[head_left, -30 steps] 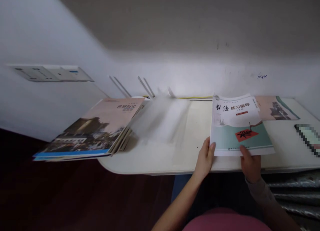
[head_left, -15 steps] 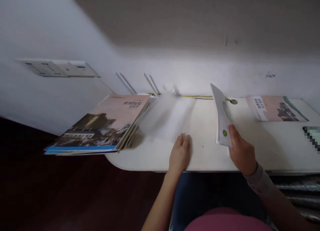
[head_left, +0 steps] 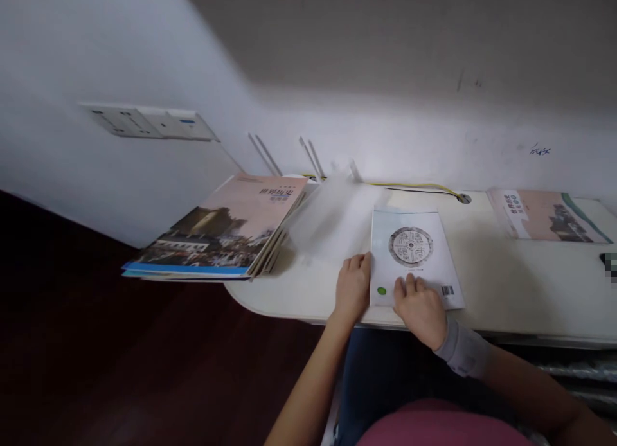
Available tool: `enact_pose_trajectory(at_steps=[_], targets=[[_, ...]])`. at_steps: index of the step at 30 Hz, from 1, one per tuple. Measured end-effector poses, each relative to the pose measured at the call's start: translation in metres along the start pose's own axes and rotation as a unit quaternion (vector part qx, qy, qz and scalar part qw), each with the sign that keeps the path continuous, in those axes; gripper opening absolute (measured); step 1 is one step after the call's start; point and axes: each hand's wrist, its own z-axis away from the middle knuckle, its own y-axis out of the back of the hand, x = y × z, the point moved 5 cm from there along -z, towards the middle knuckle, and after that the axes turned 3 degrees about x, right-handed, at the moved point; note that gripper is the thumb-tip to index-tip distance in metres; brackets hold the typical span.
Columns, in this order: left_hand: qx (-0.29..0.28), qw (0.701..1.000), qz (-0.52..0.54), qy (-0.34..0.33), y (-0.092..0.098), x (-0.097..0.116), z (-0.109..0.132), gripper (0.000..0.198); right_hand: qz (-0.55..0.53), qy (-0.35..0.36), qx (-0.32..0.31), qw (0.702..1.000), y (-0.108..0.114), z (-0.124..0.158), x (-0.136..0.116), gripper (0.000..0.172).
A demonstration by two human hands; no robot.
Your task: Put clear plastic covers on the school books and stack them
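Observation:
A white paperback book (head_left: pixel 411 247) lies flat on the desk with a round grey emblem, a green dot and a barcode on its upper face. My right hand (head_left: pixel 421 310) rests on the lower part of that book, fingers extended and open. Beside the book's left edge is my left hand (head_left: pixel 353 288), its fingers laid out on the desk, at or very near the edge. Just beyond my left hand, a translucent plastic sheet (head_left: pixel 325 218) lies partly raised; its outline is hard to make out.
At left, a stack of pink-covered history textbooks (head_left: pixel 216 231) overhangs the white desk's (head_left: pixel 274 298) rounded end. Another pink book (head_left: pixel 549 216) lies at the right. A yellow cable (head_left: pixel 419 184) runs along the wall to a cable hole (head_left: pixel 463 198). Wall sockets (head_left: pixel 154 123) are at left.
My right hand has brought the white book from upright at the right down flat beside my left hand, and released its grip. The view has shifted slightly left.

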Motion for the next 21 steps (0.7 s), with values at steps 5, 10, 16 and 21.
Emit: enact_pose_trajectory(at_steps=[5,10,16,21], targets=[[0.001,0.996,0.053,0.065,0.0,-0.008,-0.007,0.025,-0.088,-0.041,0.072,0.993,-0.001,0.007,0.029,0.034],[0.026,0.949,0.245,0.194,0.007,-0.028,-0.005,0.022,-0.159,-0.038,0.199,0.966,0.003,0.015,0.032,0.039],[0.025,0.846,0.463,0.263,0.0,-0.043,0.002,0.029,-0.159,0.015,0.176,0.971,-0.004,-0.003,-0.012,0.041],[0.013,0.851,0.458,0.256,0.002,-0.049,0.001,0.039,-0.155,0.045,0.126,0.979,-0.02,-0.015,-0.037,0.043]])
